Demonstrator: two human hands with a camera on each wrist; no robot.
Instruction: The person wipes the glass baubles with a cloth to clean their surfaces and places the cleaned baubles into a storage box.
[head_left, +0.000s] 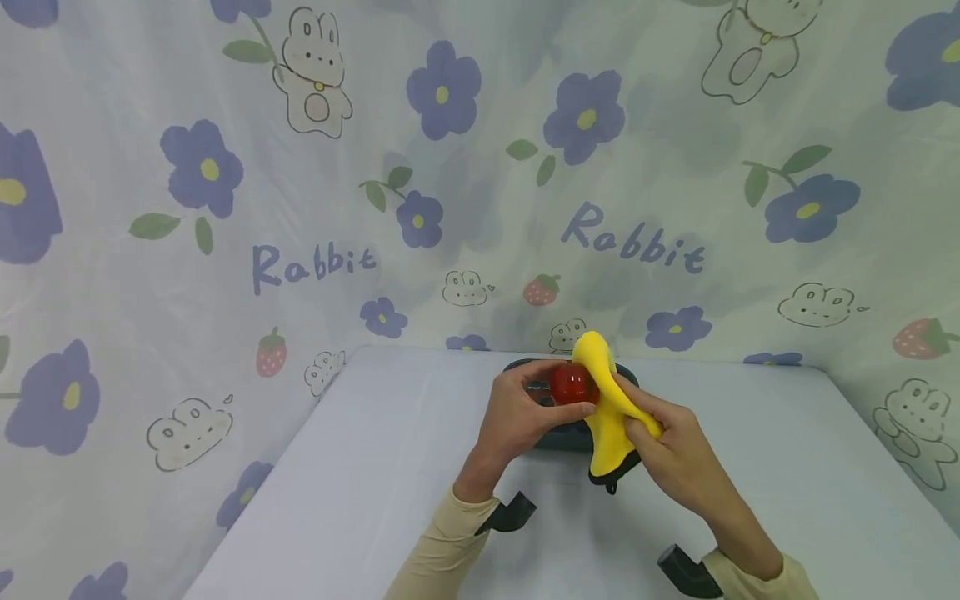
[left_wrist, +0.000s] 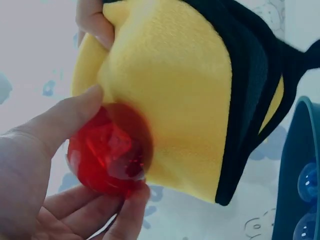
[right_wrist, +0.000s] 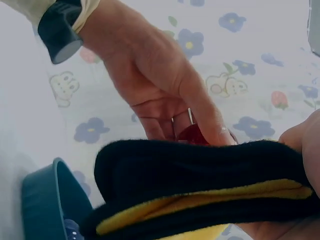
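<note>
In the head view my left hand [head_left: 513, 412] grips a shiny, see-through red ball [head_left: 573, 385], thumb on one side and fingers on the other. A yellow cloth with black trim [head_left: 613, 429] is pinched at its right side by my right hand [head_left: 678, 454]. The soft yellow side lies against the ball's right face, covering part of it. From the left wrist, the red ball [left_wrist: 110, 150] overlaps the lower left of the cloth [left_wrist: 170, 95]. Folded black edges of the cloth [right_wrist: 200, 165] hide most of the ball in the right wrist view.
Behind both hands a dark teal tub [head_left: 564, 440] stands on the white table [head_left: 337, 492]. Clear blue balls [left_wrist: 308, 182] show inside it in the left wrist view. A curtain printed with flowers and rabbits [head_left: 480, 167] hangs along the table's back.
</note>
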